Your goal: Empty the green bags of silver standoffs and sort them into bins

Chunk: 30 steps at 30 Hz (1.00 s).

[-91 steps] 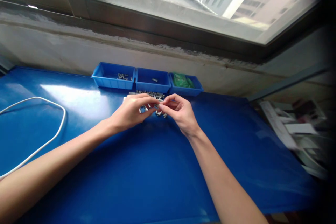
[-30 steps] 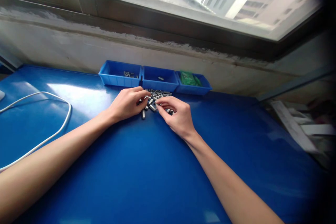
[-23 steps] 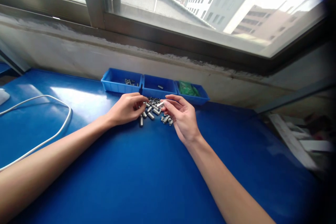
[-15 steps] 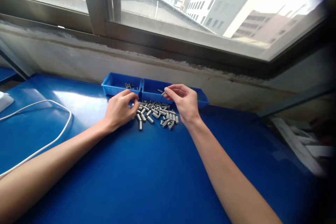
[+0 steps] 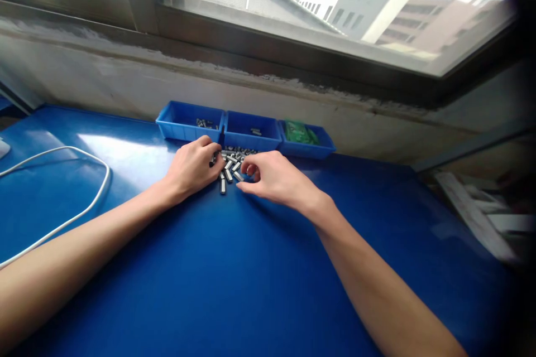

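Observation:
A heap of small silver metal standoffs (image 5: pixel 228 174) lies on the blue table in front of the bins. My left hand (image 5: pixel 195 164) rests at the heap's left side, its fingers curled in; whatever they hold, if anything, is hidden. Over the heap's right part hovers my right hand (image 5: pixel 278 178), thumb and forefinger apart with no piece seen between them. It covers part of the heap. Behind, the middle blue bin (image 5: pixel 251 139) contains a few standoffs (image 5: pixel 255 131). The left blue bin (image 5: pixel 188 133) has several small metal parts (image 5: pixel 205 122) in it.
A right blue bin (image 5: pixel 307 149) holds a green packet (image 5: pixel 295 131). The bins stand in a row near the wall (image 5: pixel 117 78) under the window. A white cable (image 5: pixel 103 195) loops over the blue table (image 5: pixel 234 290) at left.
My right hand has come down from the middle bin to the heap; the standoff it pinched is no longer in its fingers. My left hand stays by the heap. The camera view has tilted slightly downward.

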Available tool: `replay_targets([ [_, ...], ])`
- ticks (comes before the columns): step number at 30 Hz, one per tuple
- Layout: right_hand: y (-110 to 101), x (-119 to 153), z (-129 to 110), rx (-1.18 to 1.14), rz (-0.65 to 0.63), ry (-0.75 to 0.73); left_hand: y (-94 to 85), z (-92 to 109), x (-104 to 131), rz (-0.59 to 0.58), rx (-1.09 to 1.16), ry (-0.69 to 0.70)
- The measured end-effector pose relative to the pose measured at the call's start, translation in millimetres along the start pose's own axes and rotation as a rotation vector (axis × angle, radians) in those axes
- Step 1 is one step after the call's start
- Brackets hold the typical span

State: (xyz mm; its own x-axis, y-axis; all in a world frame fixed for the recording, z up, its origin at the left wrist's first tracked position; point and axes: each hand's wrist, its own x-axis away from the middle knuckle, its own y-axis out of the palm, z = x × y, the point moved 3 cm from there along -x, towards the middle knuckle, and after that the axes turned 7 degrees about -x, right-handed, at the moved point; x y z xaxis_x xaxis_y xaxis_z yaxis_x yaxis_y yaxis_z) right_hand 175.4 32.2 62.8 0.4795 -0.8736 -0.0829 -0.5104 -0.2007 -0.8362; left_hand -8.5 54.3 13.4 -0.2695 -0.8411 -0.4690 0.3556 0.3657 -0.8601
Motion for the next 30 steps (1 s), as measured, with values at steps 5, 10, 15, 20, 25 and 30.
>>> replay_targets([
  [5,11.9,-5.3,3.6,0.032,-0.018,-0.049,2.8,2.7,-0.3,0.051,0.158,0.053],
  [10,2.5,-6.8,7.1,0.011,-0.031,-0.049,2.7,1.3,-1.9,0.072,0.254,0.045],
  [15,-10.2,-5.8,9.3,-0.147,-0.083,-0.02,0.0,3.1,-0.7,0.092,0.26,0.062],
  [20,-10.5,-7.5,23.6,-0.559,-0.111,0.018,-0.6,3.5,0.7,0.108,0.238,0.094],
  [25,-4.1,-8.4,38.6,-0.776,-0.111,0.065,1.2,2.1,0.1,0.087,0.226,0.132],
  [30,-3.8,-12.1,43.8,-0.769,-0.016,0.03,1.7,3.5,-0.3,0.054,0.226,0.209],
])
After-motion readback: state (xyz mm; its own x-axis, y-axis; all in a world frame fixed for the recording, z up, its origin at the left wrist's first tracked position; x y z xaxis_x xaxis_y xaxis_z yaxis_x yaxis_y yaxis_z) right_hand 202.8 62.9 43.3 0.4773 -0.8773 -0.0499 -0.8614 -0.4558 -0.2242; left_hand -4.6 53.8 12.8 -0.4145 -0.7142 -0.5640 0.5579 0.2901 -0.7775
